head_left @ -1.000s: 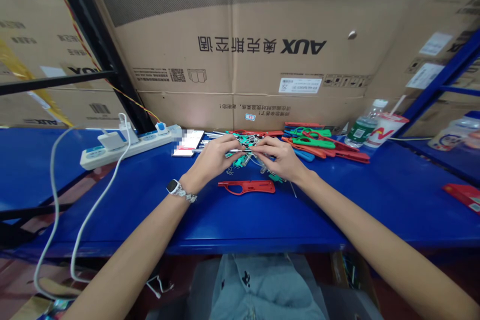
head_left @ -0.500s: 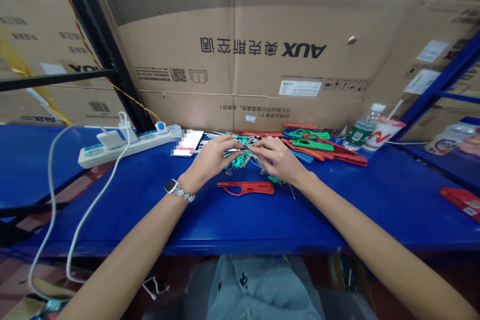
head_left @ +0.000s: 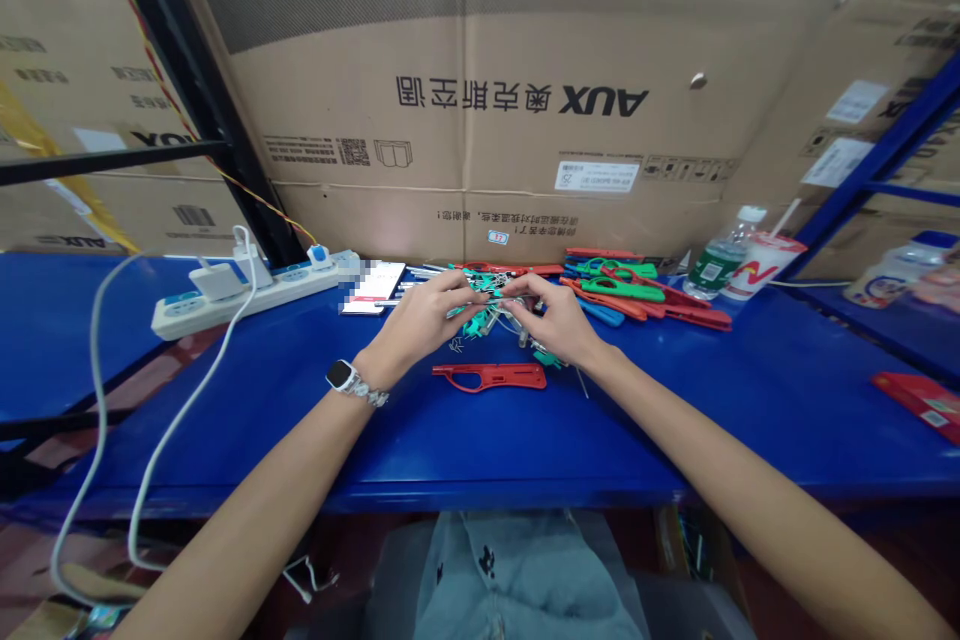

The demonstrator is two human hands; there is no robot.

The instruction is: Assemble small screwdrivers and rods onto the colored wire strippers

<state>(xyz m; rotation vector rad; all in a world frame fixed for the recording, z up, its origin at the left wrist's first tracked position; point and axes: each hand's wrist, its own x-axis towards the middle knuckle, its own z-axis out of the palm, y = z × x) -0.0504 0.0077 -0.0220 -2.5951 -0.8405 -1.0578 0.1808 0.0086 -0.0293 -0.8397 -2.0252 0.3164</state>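
My left hand (head_left: pixel 427 315), wearing a watch at the wrist, pinches a thin metal tube (head_left: pixel 385 303), whose end sticks out to the left of the hand. Close by on the right, my right hand (head_left: pixel 551 312) is closed with thumb and fingertips together; the small piece between them is too fine to make out. Both sets of fingertips nearly meet above a pile of small green plastic and metal parts (head_left: pixel 477 324). In front of the hands lies a red lighter casing half (head_left: pixel 499 377), flat on the blue table (head_left: pixel 480 450).
Red, green, orange and blue lighter casings (head_left: pixel 626 288) are heaped right of the pile. Beyond stand a bottle (head_left: pixel 716 265) and a paper cup (head_left: pixel 761 268). A power strip (head_left: pixel 255 298) with cables lies left, near a white card (head_left: pixel 379 282). A large cardboard box (head_left: pixel 480 150) backs the table.
My fingertips have shifted slightly around the thin part between them. The view has moved a little; the red casing half lies in the same place.
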